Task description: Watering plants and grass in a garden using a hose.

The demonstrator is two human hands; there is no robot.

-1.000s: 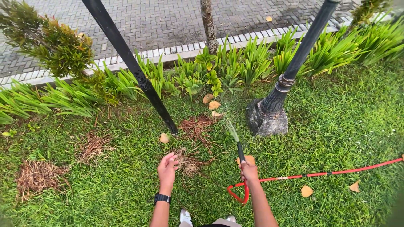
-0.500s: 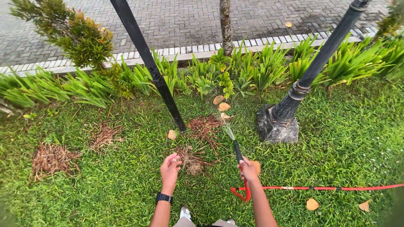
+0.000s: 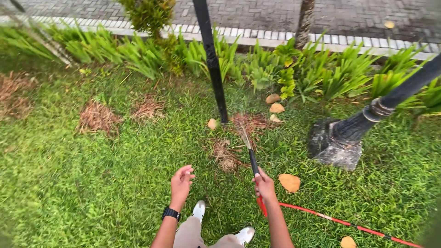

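My right hand [image 3: 265, 186] grips a black spray nozzle [image 3: 253, 161] fed by a red hose [image 3: 340, 221] that trails right across the grass. A thin jet of water [image 3: 244, 134] leaves the nozzle toward a patch of dry brown clippings [image 3: 248, 122] at the foot of a thin black pole [image 3: 212, 59]. My left hand [image 3: 180, 183] hangs free over the grass with fingers loosely curled, holding nothing; a black watch [image 3: 170, 213] sits on its wrist. Another clump of dry brown grass [image 3: 224, 156] lies just ahead of both hands.
A black lamp post on a stone base [image 3: 336, 145] leans at the right. Fallen tan leaves [image 3: 290, 182] dot the lawn. Green border plants [image 3: 321, 73] line a brick paved path [image 3: 257, 14] behind. More dry heaps [image 3: 96, 117] lie left. My white shoes [image 3: 243, 234] show below.
My view has swung left, so the lamp post and pole sit further right in view. My right hand keeps the nozzle spraying; the left hand stays free.
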